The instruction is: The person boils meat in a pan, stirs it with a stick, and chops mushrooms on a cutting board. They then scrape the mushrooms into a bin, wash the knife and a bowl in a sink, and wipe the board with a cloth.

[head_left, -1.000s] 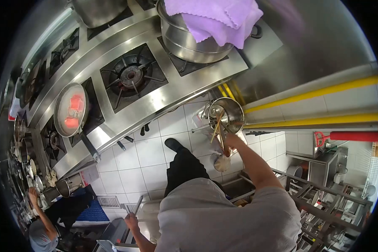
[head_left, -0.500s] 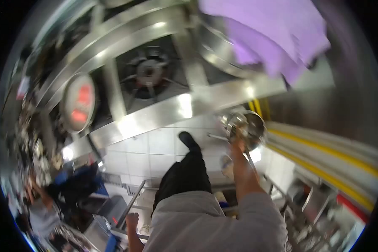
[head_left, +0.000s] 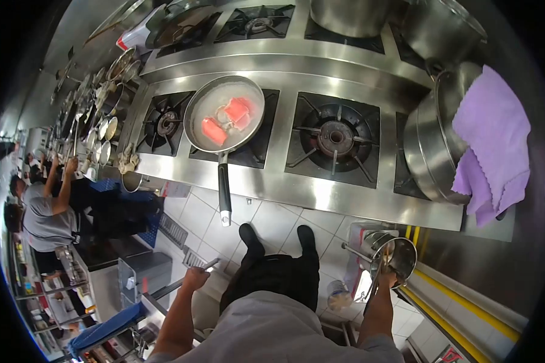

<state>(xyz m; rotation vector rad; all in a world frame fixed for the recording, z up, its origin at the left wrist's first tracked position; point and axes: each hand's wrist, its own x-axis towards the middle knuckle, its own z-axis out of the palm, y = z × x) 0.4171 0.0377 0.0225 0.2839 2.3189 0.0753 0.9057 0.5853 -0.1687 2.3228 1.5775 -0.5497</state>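
Note:
My left hand (head_left: 195, 279) is closed around a grey metal bar (head_left: 211, 264) at the counter behind me, lower left. At the lower right, my right hand (head_left: 388, 279) is at the near rim of a metal pot (head_left: 406, 257) that holds utensils. Its fingers look closed and are partly hidden, with a thin utensil handle beside them. In front of me a frying pan (head_left: 224, 143) with a black handle (head_left: 224, 193) sits on the stove (head_left: 266, 181). Two pink-orange pieces of food, one piece (head_left: 214, 131) nearer me and another piece (head_left: 237, 111), lie in pale liquid inside it.
A bare burner (head_left: 335, 138) is right of the pan. Farther right stands a large metal pot (head_left: 430, 145) with a purple cloth (head_left: 496, 133) over it. Another person (head_left: 51, 212) works at the left. A clear container (head_left: 339, 295) stands low near my right arm.
The view has turned and steadied, so the pan now appears nearer the middle. My left hand has come onto the metal bar. My right hand remains at the pot of utensils.

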